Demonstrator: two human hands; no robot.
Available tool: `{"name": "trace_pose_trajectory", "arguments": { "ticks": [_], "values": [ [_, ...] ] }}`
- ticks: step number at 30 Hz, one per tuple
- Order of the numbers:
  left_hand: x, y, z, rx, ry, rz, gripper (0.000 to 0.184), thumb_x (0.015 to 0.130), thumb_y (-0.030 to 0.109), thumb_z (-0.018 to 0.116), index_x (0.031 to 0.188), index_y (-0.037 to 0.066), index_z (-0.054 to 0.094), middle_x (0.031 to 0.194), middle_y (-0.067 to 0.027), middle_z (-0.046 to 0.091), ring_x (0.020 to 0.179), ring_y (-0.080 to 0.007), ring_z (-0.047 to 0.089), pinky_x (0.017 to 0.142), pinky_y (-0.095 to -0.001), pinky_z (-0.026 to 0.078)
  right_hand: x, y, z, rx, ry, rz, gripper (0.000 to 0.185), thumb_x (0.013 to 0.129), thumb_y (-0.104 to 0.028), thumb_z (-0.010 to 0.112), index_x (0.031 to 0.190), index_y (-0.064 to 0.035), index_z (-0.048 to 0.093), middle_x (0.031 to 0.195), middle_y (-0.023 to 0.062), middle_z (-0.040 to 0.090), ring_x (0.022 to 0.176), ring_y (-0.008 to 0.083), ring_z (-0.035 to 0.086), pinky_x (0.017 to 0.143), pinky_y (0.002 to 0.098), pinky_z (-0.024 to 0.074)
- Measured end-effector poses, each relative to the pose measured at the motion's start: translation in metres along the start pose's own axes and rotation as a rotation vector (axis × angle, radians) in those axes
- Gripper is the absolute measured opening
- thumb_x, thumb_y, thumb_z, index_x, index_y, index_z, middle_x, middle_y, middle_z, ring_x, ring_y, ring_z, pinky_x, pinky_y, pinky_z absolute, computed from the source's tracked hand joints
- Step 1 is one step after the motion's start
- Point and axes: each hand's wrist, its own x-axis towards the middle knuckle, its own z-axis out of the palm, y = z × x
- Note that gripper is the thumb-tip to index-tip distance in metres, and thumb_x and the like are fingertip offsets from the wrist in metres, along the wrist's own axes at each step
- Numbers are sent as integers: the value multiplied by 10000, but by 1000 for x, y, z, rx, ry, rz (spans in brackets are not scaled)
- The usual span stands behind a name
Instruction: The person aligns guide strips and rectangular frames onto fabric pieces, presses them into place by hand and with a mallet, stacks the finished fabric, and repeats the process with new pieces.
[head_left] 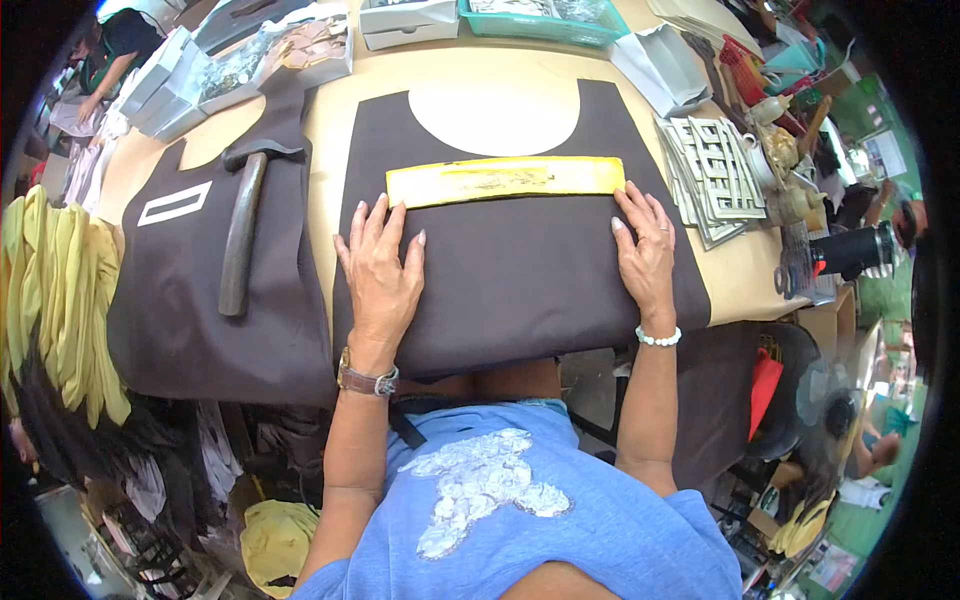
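A dark brown panel (pixel 510 275) with a scooped top edge lies flat on the table in front of me. Across its upper part rests a worn yellow strip (pixel 500 178), roughly level. My left hand (pixel 385 270) lies on the panel with fingers spread, its fingertips at the strip's left end. At the right end my right hand (pixel 645 250) lies flat too, fingers stretched out and touching or nearly touching the strip. To the left, a hammer (pixel 245 225) rests on a second dark panel (pixel 165 300), beside a white rectangular frame shape (pixel 175 204).
Boxes of small parts (pixel 235 75) and a teal tray (pixel 545 28) line the back edge. Stacked cut-out templates (pixel 715 170) and an open white box (pixel 662 70) are on the right. Yellow cloth (pixel 60 300) hangs at far left. Another person's arm (pixel 105 85) shows upper left.
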Motion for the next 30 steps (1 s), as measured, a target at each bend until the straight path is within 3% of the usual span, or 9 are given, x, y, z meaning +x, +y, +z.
{"name": "trace_pose_trajectory", "arguments": {
  "ticks": [8,30],
  "values": [
    [0,1,-1,27,-18,-29,425,859,198,589,1265,90,526,1347,-132,461,1309,-331,331,1058,-571,200,0,-1,0,-3,19,-17,363,853,-167,555,1213,-124,587,1325,47,510,1256,293,387,1073,417,226],
    [0,1,0,28,52,5,359,847,199,595,1181,69,583,1284,-140,506,1275,-337,369,1039,-554,232,1,1,3,-39,28,-47,360,859,-248,576,1204,-147,600,1319,48,512,1253,291,388,1070,425,239]
  ]
}}
